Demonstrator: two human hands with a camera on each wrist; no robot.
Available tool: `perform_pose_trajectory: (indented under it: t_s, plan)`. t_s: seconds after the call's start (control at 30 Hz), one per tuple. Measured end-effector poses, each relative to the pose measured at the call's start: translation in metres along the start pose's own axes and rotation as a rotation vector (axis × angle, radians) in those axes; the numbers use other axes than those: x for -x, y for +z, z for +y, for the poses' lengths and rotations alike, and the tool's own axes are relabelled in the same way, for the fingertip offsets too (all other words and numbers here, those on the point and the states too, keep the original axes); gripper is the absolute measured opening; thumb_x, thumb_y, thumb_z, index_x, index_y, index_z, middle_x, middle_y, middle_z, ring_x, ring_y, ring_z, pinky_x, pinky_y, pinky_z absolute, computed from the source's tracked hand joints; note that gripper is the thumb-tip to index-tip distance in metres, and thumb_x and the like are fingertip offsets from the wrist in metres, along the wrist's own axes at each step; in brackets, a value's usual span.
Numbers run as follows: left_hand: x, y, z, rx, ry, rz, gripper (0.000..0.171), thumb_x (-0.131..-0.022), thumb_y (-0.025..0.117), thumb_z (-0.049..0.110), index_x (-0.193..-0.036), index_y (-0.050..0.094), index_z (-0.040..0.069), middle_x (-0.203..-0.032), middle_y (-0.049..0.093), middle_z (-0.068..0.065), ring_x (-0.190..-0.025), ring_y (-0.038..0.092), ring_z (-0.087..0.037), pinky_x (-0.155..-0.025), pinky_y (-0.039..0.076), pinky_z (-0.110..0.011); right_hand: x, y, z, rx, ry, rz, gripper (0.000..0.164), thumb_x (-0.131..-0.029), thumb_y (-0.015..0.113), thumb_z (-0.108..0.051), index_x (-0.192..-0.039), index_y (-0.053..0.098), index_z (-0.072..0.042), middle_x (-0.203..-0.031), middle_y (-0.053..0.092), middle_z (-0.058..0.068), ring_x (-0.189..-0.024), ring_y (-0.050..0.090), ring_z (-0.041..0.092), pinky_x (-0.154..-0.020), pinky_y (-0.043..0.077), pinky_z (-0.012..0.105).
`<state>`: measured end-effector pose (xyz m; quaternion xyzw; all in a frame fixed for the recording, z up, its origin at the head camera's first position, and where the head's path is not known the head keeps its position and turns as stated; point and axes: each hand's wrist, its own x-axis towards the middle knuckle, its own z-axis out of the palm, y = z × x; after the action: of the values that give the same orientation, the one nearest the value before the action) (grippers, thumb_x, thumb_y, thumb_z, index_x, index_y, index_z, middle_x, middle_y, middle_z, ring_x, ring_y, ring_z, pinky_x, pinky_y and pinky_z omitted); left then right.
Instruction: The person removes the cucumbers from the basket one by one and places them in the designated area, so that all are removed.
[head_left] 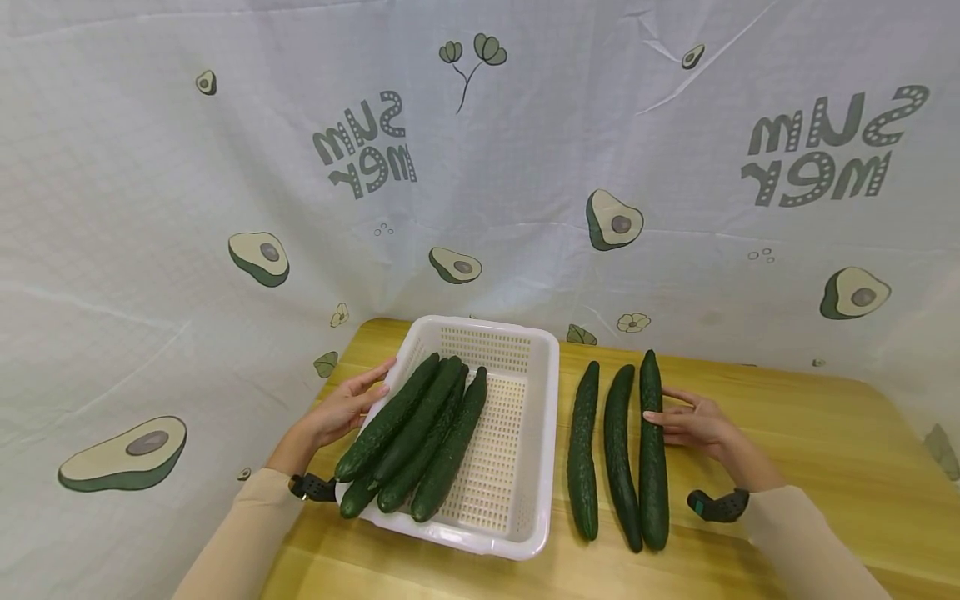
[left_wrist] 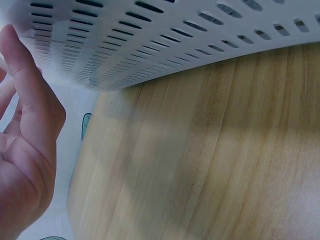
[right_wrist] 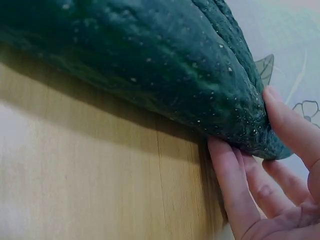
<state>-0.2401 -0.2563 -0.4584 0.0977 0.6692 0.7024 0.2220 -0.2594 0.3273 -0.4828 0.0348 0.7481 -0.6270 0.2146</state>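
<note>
My right hand (head_left: pixel 697 423) holds the rightmost dark green cucumber (head_left: pixel 654 467), thumb over its top and fingers along its right side. In the right wrist view, the thumb and fingers (right_wrist: pixel 232 185) close around the cucumber (right_wrist: pixel 165 70) near its tapered end. Just left of it lie two more cucumbers, one curved (head_left: pixel 619 450) and one straighter (head_left: pixel 583 450). At the left side of the white plastic basket (head_left: pixel 543 433), my left hand (head_left: pixel 341 412) rests with loosely extended fingers against the rim. Several cucumbers (head_left: pixel 450 454) lie piled in the basket's left half.
Beneath everything is a yellowish wooden table (head_left: pixel 810 450). A white curtain (head_left: pixel 525 150) printed with avocados and lettering hangs behind the table's back edge and along its left side. Dark bands with small devices (head_left: pixel 720 506) sit on both wrists.
</note>
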Motion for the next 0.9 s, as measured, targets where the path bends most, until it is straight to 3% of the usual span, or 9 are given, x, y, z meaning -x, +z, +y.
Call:
perform_pose_trajectory:
  t_s: [0.17,0.43,0.57,0.73,0.9]
  plan:
    - [0.0,0.001,0.001,0.003,0.0,0.0,0.061,-0.108,0.046,0.016,-0.162,0.017,0.021,-0.163,0.014,-0.013,-0.096,0.064,-0.012,-0.074,0.058,-0.028,0.001,0.003,-0.003,0.065,-0.02,0.028,0.092,-0.092,0.074,-0.014,-0.155,0.01,0.009,-0.125,0.054,0.032,-0.09,0.07,0.021,-0.081,0.058,0.045]
    - [0.0,0.0,0.0,0.011,-0.007,0.005,0.06,-0.108,0.046,0.016,-0.161,0.019,0.023,-0.163,0.016,-0.011,-0.093,0.065,-0.012,-0.073,0.058,-0.027,0.003,0.006,-0.004,0.15,-0.046,0.023,0.089,-0.093,0.074,-0.014,-0.152,0.015,0.015,-0.105,0.065,0.015,-0.086,0.07,0.022,-0.077,0.059,0.043]
    - [0.001,0.0,0.0,0.013,0.004,-0.002,0.06,-0.108,0.045,0.016,-0.161,0.019,0.022,-0.163,0.015,-0.013,-0.096,0.065,-0.012,-0.074,0.058,-0.028,0.003,0.003,-0.005,0.164,-0.05,0.005,0.087,-0.094,0.072,-0.016,-0.151,0.014,0.016,-0.111,0.063,0.021,-0.088,0.07,0.021,-0.078,0.059,0.043]
    - [0.0,0.0,0.001,0.012,0.018,-0.011,0.06,-0.108,0.045,0.016,-0.162,0.017,0.021,-0.163,0.012,-0.015,-0.096,0.065,-0.012,-0.074,0.058,-0.027,0.002,-0.001,-0.006,0.193,-0.068,-0.026,0.085,-0.096,0.07,-0.017,-0.149,0.015,0.02,-0.123,0.054,0.035,-0.095,0.069,0.029,-0.08,0.058,0.044]
    - [0.0,0.001,0.0,0.015,0.009,-0.009,0.061,-0.108,0.046,0.016,-0.162,0.017,0.021,-0.163,0.012,-0.014,-0.096,0.064,-0.012,-0.074,0.058,-0.027,0.003,-0.005,-0.006,0.154,-0.047,-0.048,0.082,-0.098,0.067,-0.016,-0.149,0.014,0.02,-0.126,0.053,0.036,-0.102,0.066,0.035,-0.083,0.057,0.046]
